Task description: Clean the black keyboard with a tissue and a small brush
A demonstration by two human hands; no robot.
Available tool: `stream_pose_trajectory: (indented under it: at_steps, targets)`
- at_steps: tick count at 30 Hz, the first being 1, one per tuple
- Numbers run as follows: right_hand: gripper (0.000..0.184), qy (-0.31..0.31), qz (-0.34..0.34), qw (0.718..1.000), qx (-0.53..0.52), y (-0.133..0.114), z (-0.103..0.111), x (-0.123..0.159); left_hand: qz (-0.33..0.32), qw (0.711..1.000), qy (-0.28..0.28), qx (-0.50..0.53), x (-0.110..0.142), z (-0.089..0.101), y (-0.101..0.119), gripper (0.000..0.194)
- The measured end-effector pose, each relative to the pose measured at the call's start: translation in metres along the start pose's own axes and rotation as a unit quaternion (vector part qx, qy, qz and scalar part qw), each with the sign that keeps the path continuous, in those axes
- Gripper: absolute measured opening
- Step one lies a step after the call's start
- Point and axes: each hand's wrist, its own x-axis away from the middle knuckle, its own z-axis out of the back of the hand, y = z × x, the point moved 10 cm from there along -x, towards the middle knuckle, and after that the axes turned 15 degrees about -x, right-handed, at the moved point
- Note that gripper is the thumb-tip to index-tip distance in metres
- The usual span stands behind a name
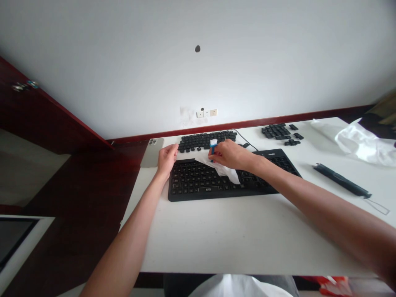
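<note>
A black HP keyboard [198, 185] lies on the white desk [216, 243], with its keys showing. My right hand [229, 154] is shut on a small brush with white bristles and a blue handle [213, 146] above the keyboard's top edge. A crumpled white tissue [221, 167] lies on the keys beneath that hand. My left hand [167, 159] rests at the keyboard's top left corner and holds nothing I can see. Between my hands and beyond them sit rows of loose black keycaps [206, 141].
More black keycaps [278, 132] lie at the back right. A phone [151, 152] lies at the desk's left edge. To the right are a long black case [342, 180] and a white plastic bag [360, 142]. A dark red wooden ledge [241, 123] runs along the wall.
</note>
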Motion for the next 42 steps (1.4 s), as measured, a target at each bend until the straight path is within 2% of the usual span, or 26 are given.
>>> stream_pose_trajectory:
  at_steps: [18,42]
  targets:
    - [0.031,0.012,0.0,1.0,-0.003,0.0056,0.0001,-0.001,0.001,1.0,0.0,0.014,-0.0021,-0.0004,-0.0022,0.045]
    - [0.034,0.02,-0.009,1.0,-0.013,0.0064,0.0001,0.0003,0.002,1.0,-0.002,0.018,-0.0024,-0.001,-0.0022,0.045]
